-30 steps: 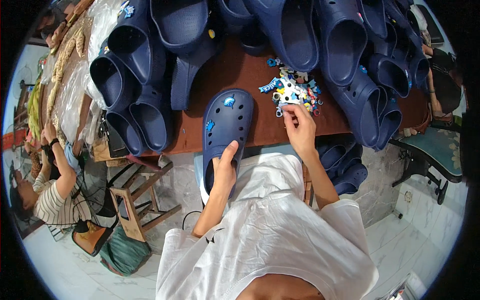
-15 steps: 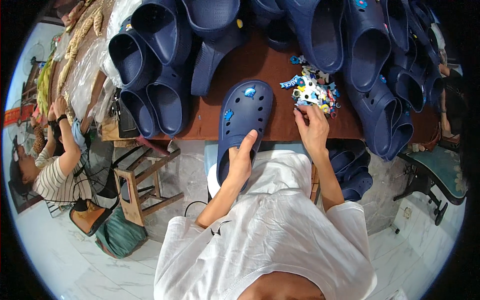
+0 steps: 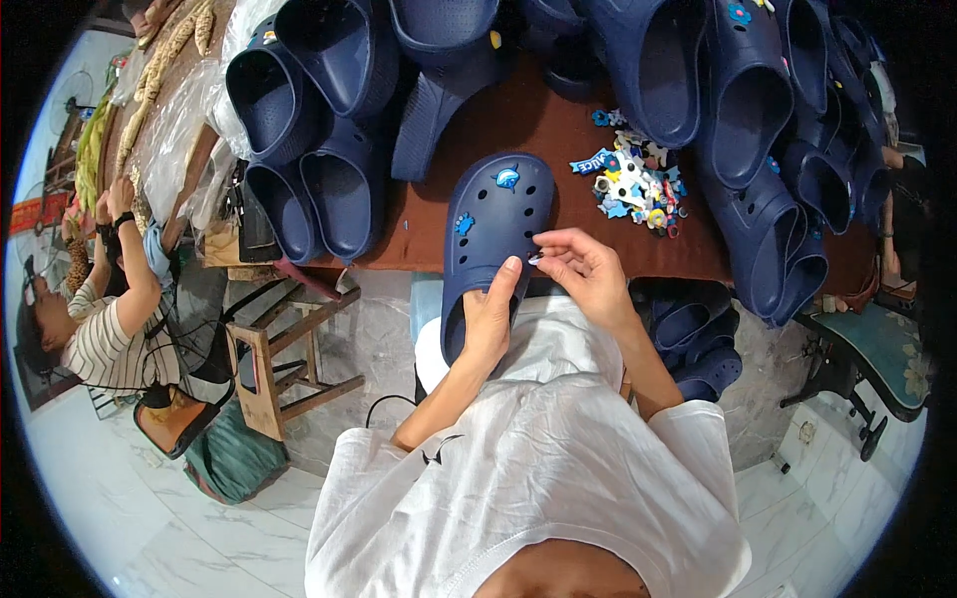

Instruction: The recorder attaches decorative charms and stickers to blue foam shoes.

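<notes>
My left hand [image 3: 486, 321] is closed on a navy blue clog [image 3: 486, 202], its thumb on top of the upper and its fingers inside the opening. The clog's toe points away from me over the table edge. A blue-and-white dolphin-like charm [image 3: 507, 178] and a small blue charm [image 3: 465, 223] sit in its holes. Beside the clog's right edge, my right hand [image 3: 595, 284] pinches a small pale shoe charm [image 3: 534, 260] between thumb and fingertips; its shape is mostly hidden. A heap of colourful shoe charms [image 3: 638, 189] lies just beyond that hand.
More navy clogs [image 3: 344, 194] crowd the brown-covered table [image 3: 419, 234] at left, back and right. Other clogs [image 3: 706, 369] are below the table at right. A wooden stool [image 3: 261, 384] stands at left, near a person in a striped shirt [image 3: 115, 354]. A green-topped chair [image 3: 877, 349] is at right.
My right hand has moved left from the charm heap to the clog's right edge, with a small charm in its fingertips. My left hand still holds the clog.
</notes>
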Demonstrator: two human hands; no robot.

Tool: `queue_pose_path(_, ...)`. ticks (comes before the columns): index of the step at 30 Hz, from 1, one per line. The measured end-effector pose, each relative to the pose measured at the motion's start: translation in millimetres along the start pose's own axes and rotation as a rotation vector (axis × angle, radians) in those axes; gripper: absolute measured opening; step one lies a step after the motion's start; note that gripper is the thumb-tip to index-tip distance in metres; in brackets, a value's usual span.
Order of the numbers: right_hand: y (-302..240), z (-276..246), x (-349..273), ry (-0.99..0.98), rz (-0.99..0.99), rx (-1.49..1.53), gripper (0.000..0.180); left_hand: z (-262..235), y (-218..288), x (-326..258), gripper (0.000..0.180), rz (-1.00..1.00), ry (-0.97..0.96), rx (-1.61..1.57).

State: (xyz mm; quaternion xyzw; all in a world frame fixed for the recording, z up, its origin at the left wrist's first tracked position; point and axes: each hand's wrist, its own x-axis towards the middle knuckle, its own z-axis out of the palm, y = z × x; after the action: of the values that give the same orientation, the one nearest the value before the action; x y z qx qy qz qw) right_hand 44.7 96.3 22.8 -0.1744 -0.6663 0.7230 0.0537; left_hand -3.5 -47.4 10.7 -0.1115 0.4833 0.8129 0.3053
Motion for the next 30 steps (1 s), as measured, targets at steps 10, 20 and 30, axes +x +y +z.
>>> queue_pose_path(10,9,-2,4,0.009,0.065,0.097,0.015,1,-1,-3,0.053,0.035,0.012,0.059)
queue_pose_path(20,17,-6,8,-0.026,0.075,0.133,0.012,2,-3,-3,0.05,0.07,0.022,0.08)
queue_pose_path(30,8,-17,21,-0.145,0.179,0.143,0.008,5,-5,-6,0.039,0.12,0.057,0.124)
